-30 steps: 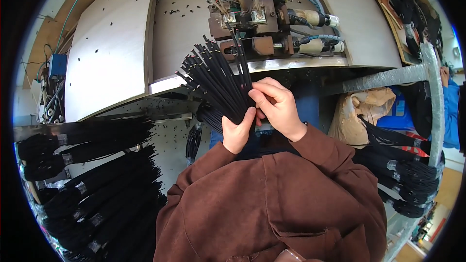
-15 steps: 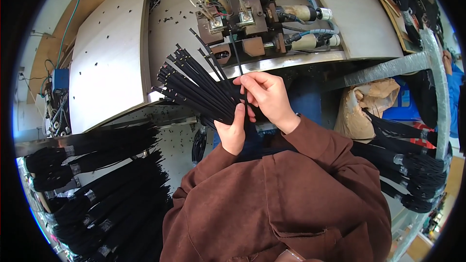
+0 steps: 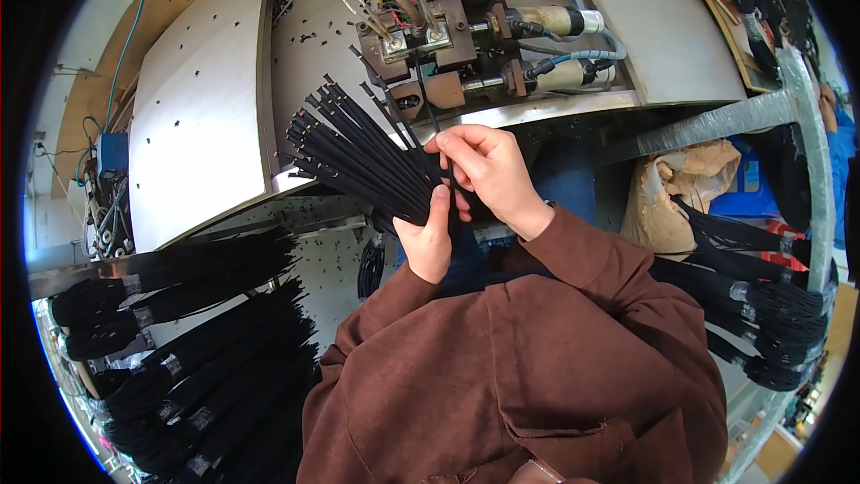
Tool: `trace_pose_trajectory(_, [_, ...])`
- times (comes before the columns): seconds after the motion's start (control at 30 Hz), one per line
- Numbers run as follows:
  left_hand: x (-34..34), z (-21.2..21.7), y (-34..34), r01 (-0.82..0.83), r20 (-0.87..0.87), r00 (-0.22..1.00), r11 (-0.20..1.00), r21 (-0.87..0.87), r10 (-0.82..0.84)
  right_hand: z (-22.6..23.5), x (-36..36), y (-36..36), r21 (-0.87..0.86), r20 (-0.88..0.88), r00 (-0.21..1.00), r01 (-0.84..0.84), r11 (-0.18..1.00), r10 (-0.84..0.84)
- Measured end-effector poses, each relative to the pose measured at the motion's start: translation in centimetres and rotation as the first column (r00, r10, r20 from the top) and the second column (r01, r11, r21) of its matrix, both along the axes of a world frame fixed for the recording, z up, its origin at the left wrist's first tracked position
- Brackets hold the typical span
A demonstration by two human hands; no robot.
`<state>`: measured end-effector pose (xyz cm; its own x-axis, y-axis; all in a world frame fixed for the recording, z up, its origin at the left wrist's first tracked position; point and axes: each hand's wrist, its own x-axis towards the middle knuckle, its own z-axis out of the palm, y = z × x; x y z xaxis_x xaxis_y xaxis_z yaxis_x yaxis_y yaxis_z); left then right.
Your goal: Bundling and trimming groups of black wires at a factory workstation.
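Observation:
My left hand point(image 3: 428, 240) is closed round a thick bundle of black cords point(image 3: 363, 152), its thumb lying along them. The cords fan out up and to the left, with small pale bits at several tips. My right hand point(image 3: 491, 168) pinches a single black cord point(image 3: 424, 94) between thumb and fingertips, just beside the bundle. That cord runs up to the metal clamping blocks of a machine point(image 3: 452, 36); its far end is hidden there. A brown block point(image 3: 443, 90) at the machine's front sits close to the cord, with a shiny rod point(image 3: 484, 84) showing behind it.
Cylinders with hoses point(image 3: 560, 22) stand right of the blocks. Black scraps lie scattered on the pale worktop point(image 3: 202, 99). Bundles of black cords point(image 3: 224, 385) hang at left, others point(image 3: 770, 314) on a metal rack point(image 3: 811, 152) at right, near a brown paper bag point(image 3: 658, 197).
The machine's blocks have slid left toward the cord, baring their rods. The single cord leans further left at its upper end. Both hands keep their hold, the right shifting slightly left.

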<state>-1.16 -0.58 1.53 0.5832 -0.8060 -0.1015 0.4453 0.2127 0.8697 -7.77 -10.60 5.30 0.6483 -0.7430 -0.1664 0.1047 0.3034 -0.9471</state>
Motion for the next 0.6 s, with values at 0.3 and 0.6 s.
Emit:
trace_pose_trajectory(0.3, [-0.1, -0.2, 0.4, 0.045, 0.003, 0.999, 0.999, 0.000, -0.045, 1.6, -0.6, -0.4, 0.132, -0.014, 0.978, -0.203, 0.970, 0.207])
trace_pose_trajectory(0.6, [-1.4, -0.8, 1.4, 0.007, 0.035, 0.999, 1.000, 0.017, -0.008, 0.0, -1.8, 1.9, -0.011, 0.027, 0.999, 0.021, 1.000, -0.021])
